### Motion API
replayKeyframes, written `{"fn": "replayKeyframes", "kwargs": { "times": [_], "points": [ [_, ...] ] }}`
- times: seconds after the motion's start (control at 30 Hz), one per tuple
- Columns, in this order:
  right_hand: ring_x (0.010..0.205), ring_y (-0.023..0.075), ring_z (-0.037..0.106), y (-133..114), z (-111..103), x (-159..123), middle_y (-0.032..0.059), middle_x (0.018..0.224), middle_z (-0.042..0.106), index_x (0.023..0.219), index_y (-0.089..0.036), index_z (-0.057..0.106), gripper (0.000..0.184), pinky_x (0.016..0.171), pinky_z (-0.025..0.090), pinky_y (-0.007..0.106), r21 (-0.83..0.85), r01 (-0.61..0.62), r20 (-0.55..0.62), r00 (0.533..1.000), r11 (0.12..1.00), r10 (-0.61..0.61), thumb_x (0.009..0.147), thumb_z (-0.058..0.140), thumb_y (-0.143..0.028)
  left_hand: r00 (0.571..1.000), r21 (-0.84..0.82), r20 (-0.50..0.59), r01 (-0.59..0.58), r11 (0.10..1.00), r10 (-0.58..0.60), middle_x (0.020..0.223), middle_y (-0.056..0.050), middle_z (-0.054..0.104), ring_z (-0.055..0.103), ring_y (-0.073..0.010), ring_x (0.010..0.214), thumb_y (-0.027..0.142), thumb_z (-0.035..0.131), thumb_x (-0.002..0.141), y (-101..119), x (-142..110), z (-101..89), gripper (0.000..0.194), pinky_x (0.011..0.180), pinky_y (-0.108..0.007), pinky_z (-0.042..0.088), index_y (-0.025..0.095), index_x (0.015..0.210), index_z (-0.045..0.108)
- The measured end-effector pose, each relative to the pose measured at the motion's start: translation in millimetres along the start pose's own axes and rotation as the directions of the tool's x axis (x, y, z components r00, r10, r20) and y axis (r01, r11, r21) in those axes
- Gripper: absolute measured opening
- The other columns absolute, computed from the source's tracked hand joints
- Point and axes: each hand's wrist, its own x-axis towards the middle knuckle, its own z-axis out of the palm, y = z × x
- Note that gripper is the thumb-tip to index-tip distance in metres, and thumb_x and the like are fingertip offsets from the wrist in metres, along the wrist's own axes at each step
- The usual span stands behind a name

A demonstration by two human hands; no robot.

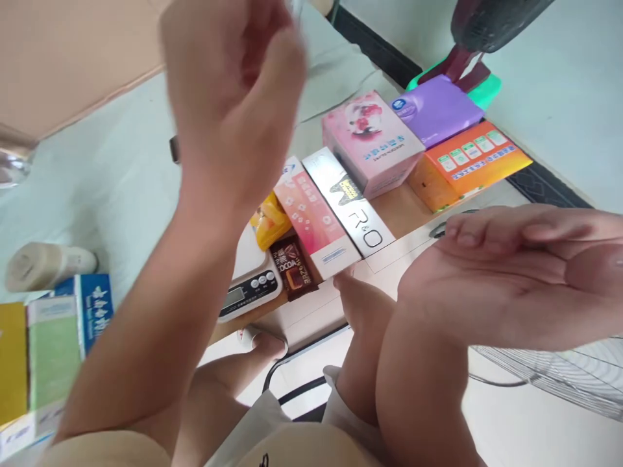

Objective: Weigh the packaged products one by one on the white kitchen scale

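Note:
My left hand (233,84) is raised close to the camera and blurred. Its fingers are curled together in a pinch, and a faint clear thing shows at their tips that I cannot name. My right hand (516,279) lies palm up at the right above my knee, fingers loosely stretched, holding nothing. Below the hands a low wooden board (403,211) carries a white kitchen scale (250,285), a brown cocoa packet (292,267), a yellow packet (270,224), a long pink box (316,217) and a silver box (348,201).
Further back on the board stand a pink box (372,139), a purple pack (438,107) and an orange box (467,162). Blue, green and yellow boxes (53,350) and a beige roll (46,264) lie at the left. A fan grille (559,376) lies at the lower right.

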Motion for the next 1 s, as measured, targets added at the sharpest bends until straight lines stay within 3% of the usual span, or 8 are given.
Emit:
{"fn": "replayKeyframes", "kwargs": {
  "times": [0.13,0.27,0.43,0.5,0.6,0.73,0.87,1.0],
  "points": [
    [0.050,0.0135,0.020,-30,6,-14,0.0000,0.063,0.021,0.059,-0.026,0.036,0.041,0.051,0.025,0.033,-0.034,-0.147,0.147,0.978,0.988,0.151,0.099,0.034,-0.022,0.962,-0.017,-0.273,0.027,0.999,-0.030,0.080,0.000,0.074,0.067,-0.0143,0.073,0.006,0.056,0.084,-7,-110,-104.5,0.020,0.070,-0.032,0.048,0.016,0.086,0.073],
    [0.047,0.0120,0.014,-65,22,-54,-0.0022,0.056,0.016,0.056,-0.024,0.026,0.048,0.047,0.019,0.035,-0.187,-0.172,0.416,0.878,0.967,0.237,0.097,0.051,-0.027,0.876,-0.014,-0.431,0.232,0.973,-0.215,0.074,0.001,0.075,0.069,-0.0173,0.071,0.014,0.065,0.085,-22,-202,-166.4,0.012,0.071,-0.034,0.052,0.021,0.083,0.075],
    [0.050,0.0106,0.042,-80,47,-121,-0.0014,0.055,0.049,0.065,-0.022,0.055,0.045,0.048,0.030,0.029,-0.301,-0.257,0.871,0.318,0.918,0.375,0.107,0.045,-0.033,0.803,-0.010,-0.419,0.463,0.886,-0.424,0.076,-0.001,0.073,0.066,-0.0172,0.073,0.021,0.063,0.092,-33,-253,-192.7,0.014,0.070,-0.031,0.051,0.021,0.082,0.073],
    [0.046,0.0089,0.039,-78,56,-144,-0.0036,0.052,0.045,0.071,-0.021,0.063,0.045,0.046,0.031,0.028,-0.315,-0.235,0.907,0.210,0.919,0.365,0.107,0.045,-0.041,0.796,-0.048,-0.328,0.524,0.851,-0.508,0.082,-0.003,0.074,0.068,-0.0188,0.081,0.028,0.062,0.094,-31,-258,-197.8,0.014,0.077,-0.032,0.054,0.022,0.086,0.072],
    [0.043,0.0079,0.037,-76,66,-176,-0.0054,0.049,0.041,0.075,-0.020,0.069,0.049,0.043,0.029,0.025,-0.383,-0.198,0.901,0.137,0.902,0.412,0.107,0.046,-0.049,0.762,-0.156,-0.232,0.583,0.797,-0.604,0.093,-0.005,0.073,0.069,-0.0212,0.094,0.034,0.059,0.096,-27,-262,-204.5,0.016,0.090,-0.035,0.055,0.022,0.092,0.069],
    [0.041,0.0077,0.036,-76,75,-214,-0.0066,0.045,0.041,0.080,-0.020,0.072,0.042,0.041,0.027,0.023,-0.442,-0.172,0.877,0.121,0.880,0.465,0.104,0.052,-0.048,0.715,-0.337,-0.286,0.549,0.765,-0.638,0.107,-0.007,0.070,0.067,-0.0222,0.107,0.035,0.054,0.101,-20,-271,-214.4,0.017,0.102,-0.038,0.051,0.022,0.104,0.066],
    [0.042,0.0080,0.049,-82,87,-246,-0.0049,0.057,0.061,0.091,-0.022,0.073,0.022,0.042,0.037,0.021,-0.497,-0.160,0.850,0.106,0.853,0.515,0.098,0.061,-0.039,0.701,-0.460,-0.302,0.487,0.742,-0.647,0.116,-0.009,0.069,0.066,-0.0229,0.113,0.035,0.053,0.099,-14,-278,-230.1,0.019,0.106,-0.038,0.050,0.023,0.110,0.063],
    [0.063,0.0133,0.072,-91,121,-263,0.0023,0.096,0.079,0.100,-0.024,0.072,0.016,0.059,0.057,0.028,-0.495,-0.028,0.866,0.066,0.869,0.495,0.090,0.070,-0.036,0.487,-0.754,-0.203,0.476,0.453,-0.849,0.142,-0.008,0.065,0.057,-0.0249,0.141,0.033,0.053,0.096,-17,-280,-244.7,0.030,0.124,-0.043,0.039,0.027,0.124,0.060]
  ]
}}
